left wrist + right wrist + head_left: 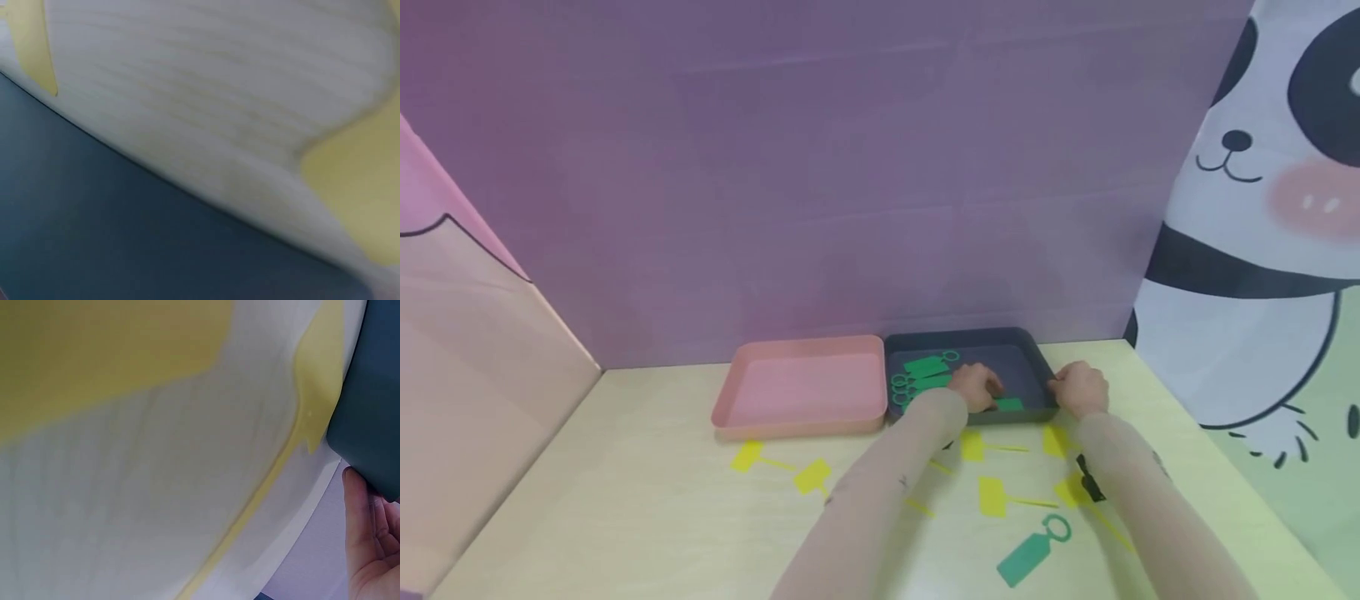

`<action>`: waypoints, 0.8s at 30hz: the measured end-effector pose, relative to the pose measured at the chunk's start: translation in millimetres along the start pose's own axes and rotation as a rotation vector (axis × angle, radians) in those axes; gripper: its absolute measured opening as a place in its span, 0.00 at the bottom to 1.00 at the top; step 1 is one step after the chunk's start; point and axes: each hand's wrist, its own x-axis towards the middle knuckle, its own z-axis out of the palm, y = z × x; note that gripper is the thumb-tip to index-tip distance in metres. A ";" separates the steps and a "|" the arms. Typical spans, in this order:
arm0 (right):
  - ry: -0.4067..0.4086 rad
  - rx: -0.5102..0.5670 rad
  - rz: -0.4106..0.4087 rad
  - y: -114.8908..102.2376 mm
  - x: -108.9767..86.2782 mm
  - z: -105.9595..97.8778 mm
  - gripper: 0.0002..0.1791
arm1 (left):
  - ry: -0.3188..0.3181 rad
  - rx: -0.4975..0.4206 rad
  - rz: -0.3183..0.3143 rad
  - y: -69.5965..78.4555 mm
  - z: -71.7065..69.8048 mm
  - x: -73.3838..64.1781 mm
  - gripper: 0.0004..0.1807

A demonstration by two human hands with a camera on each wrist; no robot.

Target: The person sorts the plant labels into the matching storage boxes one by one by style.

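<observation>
My left hand (976, 387) is inside the dark tray (1037, 367), its fingers curled down at the end of a green tag (1009, 404). The hand covers part of that tag. Several more green tags with ring ends, such as one green ring-ended tag (927, 365), lie at the tray's left side. At the tray's right front corner, my right hand (1081, 389) grips the rim. In the right wrist view, the thumb (356, 509) touches the dark tray's wall (369, 406). The left wrist view shows the tray wall (125, 219) but not the hand's fingers.
A pink tray (808, 383) stands against the dark one on the left. Several yellow tags with thin tails (992, 497) lie in front. A loose green tag (1025, 560) is near the front, and a small black piece (1090, 483) lies beside the right forearm. A purple backdrop (850, 183) rises behind.
</observation>
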 end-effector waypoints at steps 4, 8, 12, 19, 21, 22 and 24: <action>-0.007 0.005 -0.008 -3.0 -2.2 -0.5 0.15 | -0.008 0.001 0.010 -3.4 -3.6 -6.9 0.15; -0.007 0.004 -0.026 -2.8 -3.7 -3.3 0.15 | -0.020 -0.022 0.033 -1.6 -12.0 -18.4 0.17; -0.020 0.010 -0.049 -0.3 -1.1 -5.5 0.15 | -0.006 -0.058 0.043 1.4 -24.3 -31.5 0.18; -0.057 0.020 -0.064 5.6 2.8 -9.0 0.18 | 0.009 -0.119 0.042 3.7 -34.2 -54.7 0.20; -0.064 0.025 -0.061 7.7 3.8 -8.9 0.18 | -0.003 -0.123 0.054 4.3 -32.6 -60.9 0.21; -0.066 0.027 -0.058 8.4 4.2 -8.5 0.18 | -0.012 -0.124 0.061 4.2 -31.6 -64.4 0.21; -0.071 0.029 -0.055 8.5 4.5 -8.2 0.19 | -0.023 -0.114 0.086 3.5 -29.9 -72.4 0.22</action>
